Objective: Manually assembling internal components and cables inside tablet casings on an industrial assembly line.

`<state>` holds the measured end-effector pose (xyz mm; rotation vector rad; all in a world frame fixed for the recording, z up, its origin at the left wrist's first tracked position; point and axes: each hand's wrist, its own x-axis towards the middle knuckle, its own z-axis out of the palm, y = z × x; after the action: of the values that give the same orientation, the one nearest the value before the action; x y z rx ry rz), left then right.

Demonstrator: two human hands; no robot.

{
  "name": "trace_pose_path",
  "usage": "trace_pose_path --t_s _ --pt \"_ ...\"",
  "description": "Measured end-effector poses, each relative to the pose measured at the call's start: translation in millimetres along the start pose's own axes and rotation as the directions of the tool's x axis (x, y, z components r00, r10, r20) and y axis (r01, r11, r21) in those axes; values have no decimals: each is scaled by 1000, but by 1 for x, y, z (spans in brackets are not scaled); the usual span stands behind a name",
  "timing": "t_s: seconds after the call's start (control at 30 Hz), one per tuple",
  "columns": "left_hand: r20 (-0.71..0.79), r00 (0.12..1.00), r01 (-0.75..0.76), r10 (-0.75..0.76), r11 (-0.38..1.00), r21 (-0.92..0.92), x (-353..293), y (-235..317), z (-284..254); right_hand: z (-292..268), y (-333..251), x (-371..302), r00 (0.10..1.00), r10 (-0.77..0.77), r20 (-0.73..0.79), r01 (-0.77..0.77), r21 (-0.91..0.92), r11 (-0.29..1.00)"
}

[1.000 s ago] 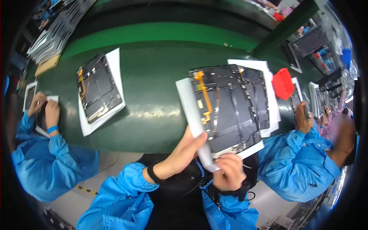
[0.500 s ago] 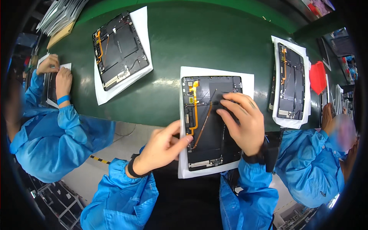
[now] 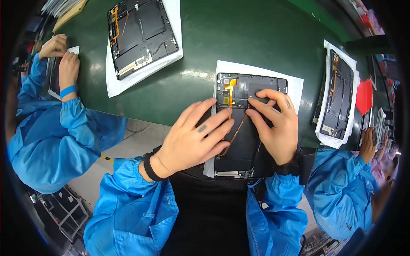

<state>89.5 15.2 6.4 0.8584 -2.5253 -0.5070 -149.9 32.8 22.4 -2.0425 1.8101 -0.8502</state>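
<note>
An opened black tablet (image 3: 239, 162), its inner parts showing, lies in front of me on a white sheet (image 3: 294, 85). An orange flex cable (image 3: 232, 87) runs down its left side, and a thin brown ribbon cable (image 3: 238, 131) slants across the middle. My left hand (image 3: 196, 132) rests over the tablet's left side, fingers stretched and apart, covering part of the orange cable. At the upper end of the brown cable, the thumb and index finger of my right hand (image 3: 275, 126) are brought together on it; its other fingers are bent above the tablet.
Another opened tablet (image 3: 141, 38) lies on a white sheet at the far left of the green table (image 3: 196, 47). More opened tablets (image 3: 337, 94) are stacked with sheets at the right, beside a red piece (image 3: 364, 97). Co-workers in blue sleeves (image 3: 55, 145) sit on both sides.
My left hand has moved from the tablet's lower left edge up over its side, fingers now spread. My right thumb and index finger have closed at the brown cable's upper end. The view has shifted.
</note>
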Motion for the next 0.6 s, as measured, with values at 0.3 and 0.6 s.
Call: trace_pose_path --t_s 0.3,0.6 --pt "8 999 49 -49 993 -108 5 0 -2 -1 -3 4 993 119 20 -120 72 990" --pt "615 734 583 -288 -197 -788 -26 39 -8 -17 -44 -56 956 -288 -52 292 100 951"
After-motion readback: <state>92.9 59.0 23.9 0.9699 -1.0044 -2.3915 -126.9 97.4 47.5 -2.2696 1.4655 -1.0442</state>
